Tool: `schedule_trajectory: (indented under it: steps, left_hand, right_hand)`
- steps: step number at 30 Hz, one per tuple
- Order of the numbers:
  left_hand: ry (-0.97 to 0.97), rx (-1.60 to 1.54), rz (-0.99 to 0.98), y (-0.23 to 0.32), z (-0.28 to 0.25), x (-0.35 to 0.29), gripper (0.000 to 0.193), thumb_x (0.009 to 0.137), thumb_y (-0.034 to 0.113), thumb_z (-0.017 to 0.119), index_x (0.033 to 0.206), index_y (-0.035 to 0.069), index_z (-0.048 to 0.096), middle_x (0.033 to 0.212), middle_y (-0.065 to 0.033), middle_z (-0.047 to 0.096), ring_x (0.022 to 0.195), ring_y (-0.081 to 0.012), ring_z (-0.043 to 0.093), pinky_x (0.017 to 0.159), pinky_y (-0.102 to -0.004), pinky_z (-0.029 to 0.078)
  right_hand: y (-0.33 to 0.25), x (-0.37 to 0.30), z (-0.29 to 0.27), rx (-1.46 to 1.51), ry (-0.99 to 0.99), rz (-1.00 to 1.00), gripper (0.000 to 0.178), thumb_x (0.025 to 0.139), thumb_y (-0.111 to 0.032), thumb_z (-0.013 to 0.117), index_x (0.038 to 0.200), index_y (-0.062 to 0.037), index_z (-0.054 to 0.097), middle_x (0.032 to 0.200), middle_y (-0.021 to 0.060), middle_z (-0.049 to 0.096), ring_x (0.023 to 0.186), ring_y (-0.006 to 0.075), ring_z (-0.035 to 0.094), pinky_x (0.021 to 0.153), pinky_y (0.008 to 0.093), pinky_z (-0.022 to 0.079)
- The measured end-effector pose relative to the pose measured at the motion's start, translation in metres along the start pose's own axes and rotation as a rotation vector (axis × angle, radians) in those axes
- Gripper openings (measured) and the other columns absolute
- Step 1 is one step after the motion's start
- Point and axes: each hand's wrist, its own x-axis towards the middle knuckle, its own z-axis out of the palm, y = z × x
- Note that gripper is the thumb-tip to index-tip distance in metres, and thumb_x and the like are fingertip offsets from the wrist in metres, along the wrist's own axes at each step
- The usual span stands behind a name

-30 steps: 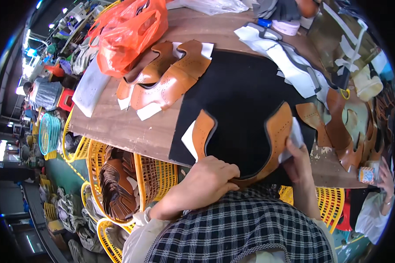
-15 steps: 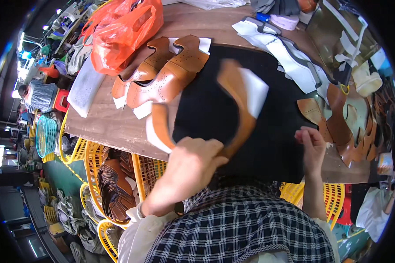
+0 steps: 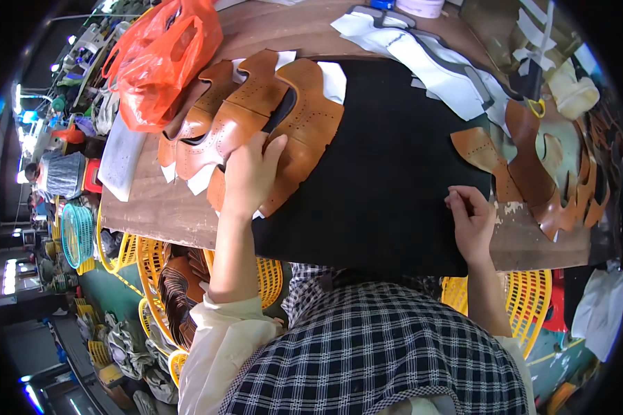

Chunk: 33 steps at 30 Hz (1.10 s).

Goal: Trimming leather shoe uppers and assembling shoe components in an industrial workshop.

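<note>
My left hand (image 3: 250,174) lies flat, fingers spread, on a tan leather shoe upper (image 3: 304,135) at the left edge of a black mat (image 3: 381,180). That upper lies against a fanned pile of similar tan uppers (image 3: 218,121) with white lining. My right hand (image 3: 472,220) rests at the mat's right edge with fingers curled; whether it holds something small I cannot tell. More brown leather pieces (image 3: 526,162) lie just right of it.
An orange plastic bag (image 3: 160,62) sits at the back left of the wooden table (image 3: 159,207). White and grey cut pieces (image 3: 422,59) lie behind the mat. Yellow plastic baskets (image 3: 152,270) holding more uppers stand below the table's front edge.
The tan upper went from the mat's front edge, lifted by my left hand, over to the left pile, where it now lies. My right hand let go and dropped to the mat's right edge.
</note>
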Motion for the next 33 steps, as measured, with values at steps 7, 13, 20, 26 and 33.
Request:
schedule_trajectory:
  steps: [7,13,20,26,33]
  left_hand:
    - [0.183,0.017,0.157,0.003,0.016,-0.017,0.042,0.085,0.033,0.067,0.111,0.001,0.058,0.084,-0.0204,0.066,0.075,-0.0352,0.065,0.069,-0.0423,0.05]
    - [0.14,0.197,0.339,0.048,0.002,-0.03,0.049,0.071,0.03,0.079,0.106,0.002,0.06,0.085,-0.0145,0.066,0.078,-0.0325,0.065,0.068,-0.0386,0.05]
    - [0.209,0.277,0.127,-0.024,-0.023,0.052,0.076,0.077,0.052,0.068,0.127,-0.001,0.049,0.127,-0.0239,0.051,0.119,-0.0385,0.047,0.099,-0.0425,0.039]
    - [0.234,0.306,-0.081,-0.056,0.0,0.063,0.093,0.076,0.063,0.063,0.136,-0.004,0.039,0.138,-0.0264,0.041,0.132,-0.0389,0.035,0.109,-0.0444,0.03]
    - [0.298,0.486,0.002,-0.018,-0.011,0.043,0.072,0.073,0.053,0.07,0.119,0.0,0.054,0.111,-0.0205,0.061,0.107,-0.0356,0.057,0.09,-0.043,0.044]
  right_hand:
    - [0.0,-0.001,-0.003,0.024,-0.018,0.027,0.01,0.09,-0.006,0.061,0.093,0.0023,0.064,0.076,0.0049,0.066,0.069,0.0073,0.059,0.064,0.0214,0.047]
    - [-0.003,0.001,-0.002,0.038,-0.018,0.045,0.01,0.09,-0.006,0.061,0.094,0.0022,0.064,0.075,0.0047,0.065,0.069,0.0076,0.06,0.064,0.0213,0.047]
    - [0.0,0.0,-0.003,0.031,-0.022,0.014,0.01,0.09,-0.006,0.06,0.094,0.002,0.065,0.075,0.0054,0.066,0.069,0.0085,0.06,0.065,0.0219,0.047]
    - [0.0,0.0,-0.002,0.035,-0.014,-0.007,0.011,0.091,-0.007,0.061,0.094,0.0023,0.064,0.076,0.0055,0.066,0.07,0.009,0.06,0.066,0.0224,0.048]
    - [0.0,0.0,0.0,0.012,-0.01,-0.004,0.012,0.091,-0.008,0.06,0.094,0.0025,0.064,0.075,0.0047,0.065,0.07,0.0079,0.059,0.065,0.0215,0.047]
